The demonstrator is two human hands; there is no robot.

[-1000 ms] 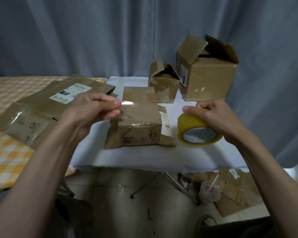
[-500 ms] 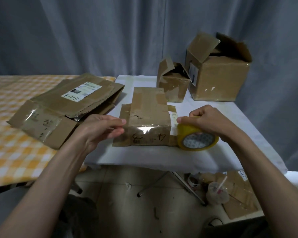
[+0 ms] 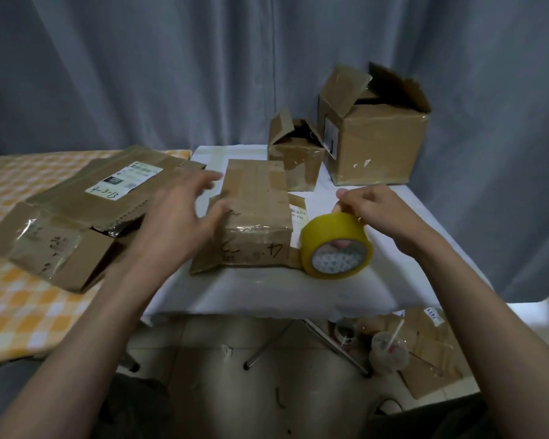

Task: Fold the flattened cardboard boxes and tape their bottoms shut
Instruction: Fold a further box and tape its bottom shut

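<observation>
Right now the person's left hand (image 3: 184, 213) is hovering with its fingers spread and loose, gripping nothing, just at the left edge of the folded box (image 3: 256, 213) that is lying bottom-up in the middle of the white table (image 3: 267, 289); whether the fingertips are touching the cardboard is hard to tell through the blur. The right hand (image 3: 373, 207) is curling around the yellow tape roll (image 3: 336, 247), which is standing on edge just to the right of that box, near the table's front. A glossy strip of tape is running across the box's near upper edge. Farther back on the table, a small open box (image 3: 295, 156) and a larger open box (image 3: 374, 144) are sitting side by side. To the left, flattened boxes (image 3: 76, 210) are lying stacked over the orange-checked cloth (image 3: 13, 315).
</observation>
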